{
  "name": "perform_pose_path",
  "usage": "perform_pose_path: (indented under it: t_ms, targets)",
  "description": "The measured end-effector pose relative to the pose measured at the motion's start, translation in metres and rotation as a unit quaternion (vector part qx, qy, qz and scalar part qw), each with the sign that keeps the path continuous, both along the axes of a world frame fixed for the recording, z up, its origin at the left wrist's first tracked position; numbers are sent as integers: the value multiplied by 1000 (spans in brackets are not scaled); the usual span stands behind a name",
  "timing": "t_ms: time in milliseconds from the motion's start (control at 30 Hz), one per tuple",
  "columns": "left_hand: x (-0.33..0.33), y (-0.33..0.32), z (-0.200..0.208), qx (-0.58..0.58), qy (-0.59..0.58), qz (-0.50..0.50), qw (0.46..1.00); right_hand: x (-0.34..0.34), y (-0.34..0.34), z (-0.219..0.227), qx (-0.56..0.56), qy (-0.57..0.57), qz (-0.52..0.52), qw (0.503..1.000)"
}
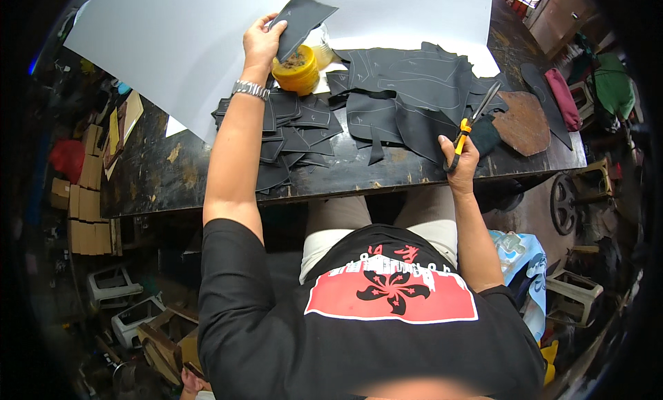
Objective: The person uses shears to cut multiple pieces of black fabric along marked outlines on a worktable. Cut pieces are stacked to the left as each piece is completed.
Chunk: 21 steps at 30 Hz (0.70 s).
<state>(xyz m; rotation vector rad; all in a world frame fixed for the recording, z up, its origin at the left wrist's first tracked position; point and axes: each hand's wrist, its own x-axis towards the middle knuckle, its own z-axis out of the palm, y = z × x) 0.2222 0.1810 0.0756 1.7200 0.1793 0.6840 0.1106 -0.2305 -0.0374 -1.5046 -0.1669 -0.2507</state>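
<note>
My left hand [261, 43] is closed on the edge of a dark grey cut piece of sheet material [304, 18], held up over the far side of the table beside a yellow tub [297, 72]. In my right hand [464, 159] is a pair of scissors [464, 130] with yellow-and-black handles, blades pointing away and to the right. Below the blades lies a large dark sheet [407, 72] with pale drawn outlines, partly cut up. Several smaller cut pieces [314, 117] are piled near my left forearm, with pale marks on them.
Large white sheets [173, 41] cover the back of the dark worktable [186, 186]. A brown board [521, 124] and a pink pouch [563, 99] lie at the right. Stacked boxes [90, 220] and plastic stools [114, 286] stand at the left. Another person's hand [193, 381] shows at lower left.
</note>
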Motion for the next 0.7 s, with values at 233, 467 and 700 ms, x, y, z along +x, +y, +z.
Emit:
perform_pose_path:
  t_ms: [233,467,700]
  targets:
    - [-36,-30,-16,373,-56,202,904,1,-1,-1,-14,-17,4,1000]
    - [-172,-162,-37,-146,136,-447,872,-1,5,7,-61,-3,-42,997]
    - [-216,-244,-82,-288,25,-444,848,-54,41,38,283,149,39,947]
